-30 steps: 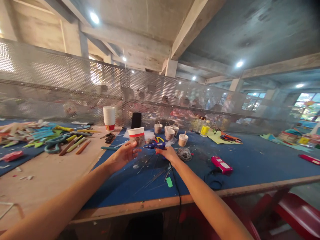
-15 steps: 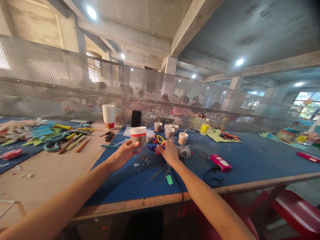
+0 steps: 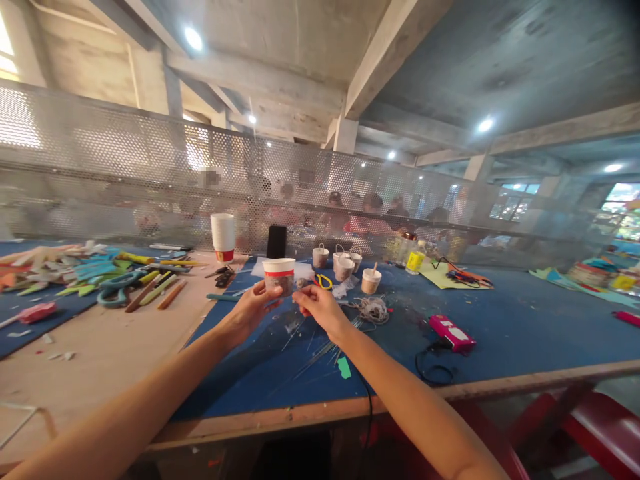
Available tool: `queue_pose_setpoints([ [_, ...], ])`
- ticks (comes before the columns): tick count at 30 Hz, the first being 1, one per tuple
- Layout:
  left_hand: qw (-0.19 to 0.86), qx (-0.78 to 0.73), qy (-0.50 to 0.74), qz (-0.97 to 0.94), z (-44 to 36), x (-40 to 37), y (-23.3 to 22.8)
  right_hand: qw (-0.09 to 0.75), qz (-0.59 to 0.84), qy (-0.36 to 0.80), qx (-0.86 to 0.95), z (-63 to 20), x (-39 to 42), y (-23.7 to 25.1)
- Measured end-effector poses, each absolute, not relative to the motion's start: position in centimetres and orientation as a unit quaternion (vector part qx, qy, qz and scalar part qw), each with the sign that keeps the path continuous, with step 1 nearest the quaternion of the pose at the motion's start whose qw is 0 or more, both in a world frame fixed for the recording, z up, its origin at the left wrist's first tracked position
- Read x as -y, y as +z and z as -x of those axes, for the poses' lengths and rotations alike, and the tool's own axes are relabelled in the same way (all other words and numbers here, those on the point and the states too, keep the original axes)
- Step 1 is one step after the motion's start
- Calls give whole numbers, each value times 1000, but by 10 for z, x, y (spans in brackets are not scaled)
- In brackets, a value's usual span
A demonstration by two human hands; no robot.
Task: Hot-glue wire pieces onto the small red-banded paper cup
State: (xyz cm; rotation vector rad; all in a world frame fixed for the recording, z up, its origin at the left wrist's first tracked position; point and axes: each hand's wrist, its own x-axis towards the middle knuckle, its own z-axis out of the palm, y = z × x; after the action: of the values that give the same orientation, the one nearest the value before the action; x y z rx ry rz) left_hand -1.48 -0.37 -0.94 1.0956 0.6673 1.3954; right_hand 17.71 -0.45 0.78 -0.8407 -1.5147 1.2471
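Note:
My left hand is wrapped around a white paper cup with a red band and a brownish lower part, holding it upright above the blue tabletop. Close to the cup's right side is my right hand, its thumb and fingers pinched together. Whatever lies between those fingertips is too small to make out. A tangle of grey string rests on the table just right of my right hand. Behind that hand, yellow-handled scissors show in part.
Several small cups stand behind my hands, with a stack of paper cups and a black phone further left. A pink box with a black cable lies right. Blue scissors and tools lie left.
My right hand has left the blue glue gun and moved left to the cup, fingers pinched. The left hand still holds the cup. The view has shifted slightly.

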Motion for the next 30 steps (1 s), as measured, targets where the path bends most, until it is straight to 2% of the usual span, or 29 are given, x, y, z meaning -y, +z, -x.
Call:
queue_pose_setpoints([
  [5,590,-305,567,-487,16,3,-11,541,344,453,619,-186,-5,8],
  [9,584,-312,545,-514,14,4,-12,569,332,470,587,-188,-12,3],
  [17,605,-295,506,-540,15,2,-16,582,301,529,539,-187,-8,7],
  [30,627,-261,495,-542,15,2,-18,572,316,533,538,-185,-7,8],
])
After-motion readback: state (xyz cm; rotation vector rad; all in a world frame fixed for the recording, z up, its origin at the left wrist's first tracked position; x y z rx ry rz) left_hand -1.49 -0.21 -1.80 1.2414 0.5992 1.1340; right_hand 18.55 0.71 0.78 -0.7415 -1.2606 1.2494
